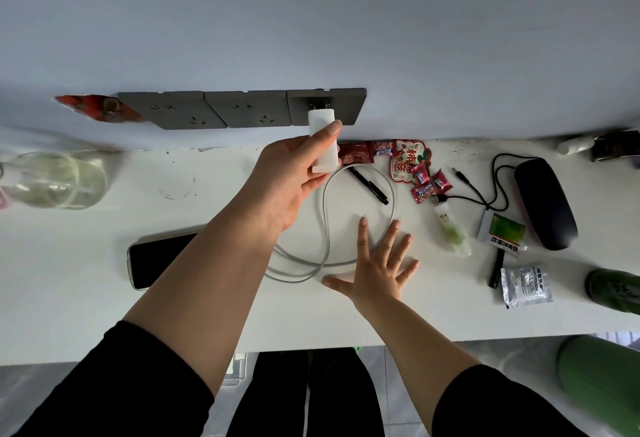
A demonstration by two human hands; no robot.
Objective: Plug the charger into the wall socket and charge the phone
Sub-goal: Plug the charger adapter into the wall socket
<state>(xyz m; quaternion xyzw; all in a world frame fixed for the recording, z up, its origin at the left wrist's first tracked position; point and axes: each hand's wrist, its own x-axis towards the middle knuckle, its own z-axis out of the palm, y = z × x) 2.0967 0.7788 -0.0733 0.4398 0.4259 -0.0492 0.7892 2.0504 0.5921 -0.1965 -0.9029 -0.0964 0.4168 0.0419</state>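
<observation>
My left hand (289, 176) grips the white charger block (323, 140) and holds it against the rightmost grey wall socket (346, 104), with its two metal prongs at the socket's slots. The white cable (325, 228) runs from the charger's bottom and loops over the white desk (207, 315). A black phone (156, 258) lies screen up on the desk to the left, partly hidden by my left forearm. My right hand (379, 266) rests flat on the desk, fingers spread, on the cable loop's right side.
Two more grey sockets (194, 110) sit to the left on the wall. A clear glass jar (52, 180) stands far left. A black pen (369, 185), candies (426, 183), a black case (545, 202), a black cable (485, 194) and packets (524, 286) lie to the right.
</observation>
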